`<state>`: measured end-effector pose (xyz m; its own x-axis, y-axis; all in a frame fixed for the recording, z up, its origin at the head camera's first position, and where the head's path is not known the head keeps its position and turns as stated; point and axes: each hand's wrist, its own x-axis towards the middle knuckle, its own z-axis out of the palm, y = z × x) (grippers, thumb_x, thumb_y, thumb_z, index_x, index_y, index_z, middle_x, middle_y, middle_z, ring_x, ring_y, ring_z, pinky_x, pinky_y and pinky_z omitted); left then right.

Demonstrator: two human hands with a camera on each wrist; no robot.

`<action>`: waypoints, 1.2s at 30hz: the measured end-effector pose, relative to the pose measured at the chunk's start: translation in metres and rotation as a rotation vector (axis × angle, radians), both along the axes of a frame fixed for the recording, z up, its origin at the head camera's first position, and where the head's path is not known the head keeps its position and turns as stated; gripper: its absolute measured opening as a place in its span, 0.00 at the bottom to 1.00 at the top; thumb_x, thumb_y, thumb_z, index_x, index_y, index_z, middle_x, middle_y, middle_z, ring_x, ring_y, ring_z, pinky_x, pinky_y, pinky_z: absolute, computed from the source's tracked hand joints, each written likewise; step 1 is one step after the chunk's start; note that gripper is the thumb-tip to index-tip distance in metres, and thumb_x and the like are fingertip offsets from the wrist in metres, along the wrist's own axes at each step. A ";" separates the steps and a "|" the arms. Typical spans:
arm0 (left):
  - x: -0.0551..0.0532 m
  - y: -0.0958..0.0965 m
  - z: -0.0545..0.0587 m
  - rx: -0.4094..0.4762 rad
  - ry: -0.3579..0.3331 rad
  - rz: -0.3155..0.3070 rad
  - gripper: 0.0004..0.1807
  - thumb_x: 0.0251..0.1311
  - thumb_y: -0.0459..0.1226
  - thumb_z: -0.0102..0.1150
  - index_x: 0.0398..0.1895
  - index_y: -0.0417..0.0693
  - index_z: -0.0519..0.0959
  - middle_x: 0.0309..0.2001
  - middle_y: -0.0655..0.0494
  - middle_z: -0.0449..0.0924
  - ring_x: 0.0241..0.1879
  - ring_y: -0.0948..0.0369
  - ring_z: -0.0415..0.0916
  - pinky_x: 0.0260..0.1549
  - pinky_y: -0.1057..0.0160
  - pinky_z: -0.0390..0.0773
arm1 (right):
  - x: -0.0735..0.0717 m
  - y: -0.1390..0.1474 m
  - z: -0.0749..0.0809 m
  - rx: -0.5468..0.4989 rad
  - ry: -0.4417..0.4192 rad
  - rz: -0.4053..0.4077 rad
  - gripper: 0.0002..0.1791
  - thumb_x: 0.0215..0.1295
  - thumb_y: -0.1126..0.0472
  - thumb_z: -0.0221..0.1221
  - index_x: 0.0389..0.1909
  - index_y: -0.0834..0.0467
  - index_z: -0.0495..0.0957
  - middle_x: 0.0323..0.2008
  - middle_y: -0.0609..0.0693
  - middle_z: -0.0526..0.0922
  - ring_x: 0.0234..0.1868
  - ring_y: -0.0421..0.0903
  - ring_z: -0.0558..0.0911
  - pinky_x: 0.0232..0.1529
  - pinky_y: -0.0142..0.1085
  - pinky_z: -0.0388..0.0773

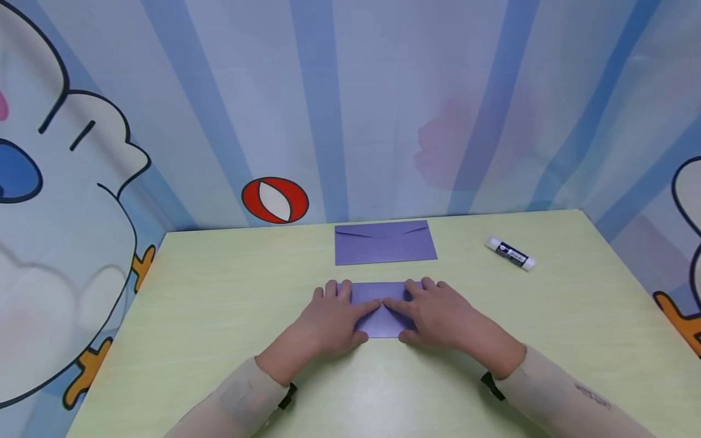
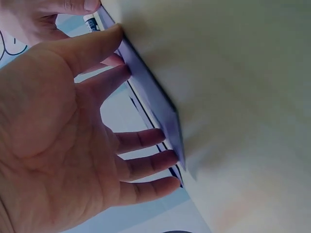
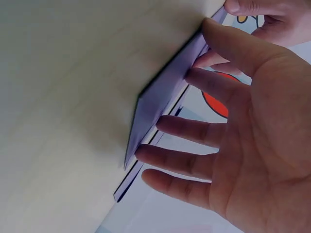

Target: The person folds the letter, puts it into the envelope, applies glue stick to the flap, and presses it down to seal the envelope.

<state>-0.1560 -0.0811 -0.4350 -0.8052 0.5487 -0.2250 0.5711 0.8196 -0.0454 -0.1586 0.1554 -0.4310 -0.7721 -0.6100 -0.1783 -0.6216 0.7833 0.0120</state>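
Observation:
A purple envelope (image 1: 381, 325) lies flat on the table in front of me, partly covered by both hands. My left hand (image 1: 335, 319) rests on its left part with fingers spread; the index fingertip touches near the middle and the thumb sits at the near edge. Mirroring it, my right hand (image 1: 438, 313) rests on the right part, index finger pointing inward. The two index fingertips almost meet. In the left wrist view, straight fingertips touch the purple paper (image 2: 155, 97); the right wrist view has the same contact along the envelope (image 3: 163, 87).
Behind the hands lies a second purple envelope (image 1: 386, 246), its flap side up. A glue stick (image 1: 510, 253) lies on its side at the right of the pale table (image 1: 219, 286). A blue striped curtain (image 1: 378, 121) with cartoon prints rises at the table's back edge.

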 end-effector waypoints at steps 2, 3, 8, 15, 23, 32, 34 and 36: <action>-0.001 0.002 0.002 -0.019 -0.003 0.005 0.35 0.72 0.60 0.60 0.81 0.77 0.66 0.66 0.39 0.68 0.61 0.41 0.66 0.57 0.42 0.72 | 0.000 -0.001 0.001 0.007 -0.010 -0.005 0.38 0.69 0.37 0.67 0.78 0.41 0.71 0.69 0.65 0.74 0.63 0.68 0.77 0.60 0.64 0.77; -0.001 0.002 0.003 -0.030 -0.003 0.007 0.36 0.72 0.60 0.60 0.81 0.77 0.65 0.66 0.39 0.68 0.61 0.41 0.67 0.57 0.42 0.71 | 0.000 -0.001 0.002 0.012 -0.013 -0.009 0.38 0.69 0.37 0.67 0.78 0.41 0.71 0.69 0.65 0.73 0.63 0.68 0.77 0.60 0.64 0.77; -0.002 0.002 0.002 -0.042 0.006 0.018 0.35 0.71 0.62 0.61 0.80 0.78 0.67 0.68 0.40 0.68 0.63 0.41 0.67 0.58 0.42 0.72 | 0.001 0.001 0.005 0.029 -0.003 -0.018 0.39 0.69 0.35 0.67 0.78 0.42 0.72 0.69 0.62 0.74 0.62 0.67 0.77 0.59 0.64 0.77; -0.003 -0.017 -0.004 0.023 -0.018 0.083 0.38 0.67 0.61 0.66 0.79 0.69 0.70 0.70 0.43 0.68 0.68 0.46 0.65 0.62 0.39 0.71 | 0.000 0.014 0.002 -0.007 0.006 -0.049 0.42 0.65 0.33 0.69 0.74 0.50 0.76 0.68 0.59 0.76 0.62 0.63 0.78 0.58 0.62 0.77; -0.006 -0.032 0.000 0.086 -0.005 0.095 0.42 0.65 0.59 0.70 0.76 0.49 0.73 0.70 0.41 0.70 0.69 0.46 0.68 0.65 0.42 0.73 | -0.009 0.034 0.000 -0.052 -0.021 -0.079 0.43 0.63 0.37 0.72 0.73 0.56 0.77 0.68 0.61 0.77 0.66 0.61 0.77 0.62 0.61 0.75; -0.017 -0.031 -0.006 0.121 0.014 0.079 0.42 0.67 0.58 0.69 0.76 0.44 0.73 0.71 0.40 0.69 0.69 0.46 0.68 0.65 0.46 0.76 | -0.022 0.043 0.002 -0.073 -0.046 -0.088 0.42 0.63 0.40 0.73 0.73 0.57 0.77 0.69 0.62 0.76 0.68 0.61 0.77 0.59 0.59 0.78; -0.019 -0.030 -0.006 0.125 0.013 0.079 0.42 0.67 0.58 0.69 0.76 0.44 0.72 0.71 0.40 0.69 0.69 0.46 0.68 0.65 0.46 0.76 | -0.025 0.044 0.003 -0.072 -0.047 -0.089 0.42 0.64 0.40 0.73 0.73 0.57 0.76 0.69 0.62 0.76 0.68 0.62 0.77 0.60 0.60 0.78; -0.022 -0.028 -0.005 0.127 0.010 0.081 0.43 0.67 0.58 0.69 0.77 0.44 0.72 0.71 0.40 0.68 0.69 0.46 0.67 0.65 0.47 0.76 | -0.027 0.044 0.004 -0.074 -0.053 -0.094 0.42 0.64 0.41 0.73 0.73 0.58 0.76 0.70 0.62 0.75 0.68 0.62 0.76 0.60 0.61 0.77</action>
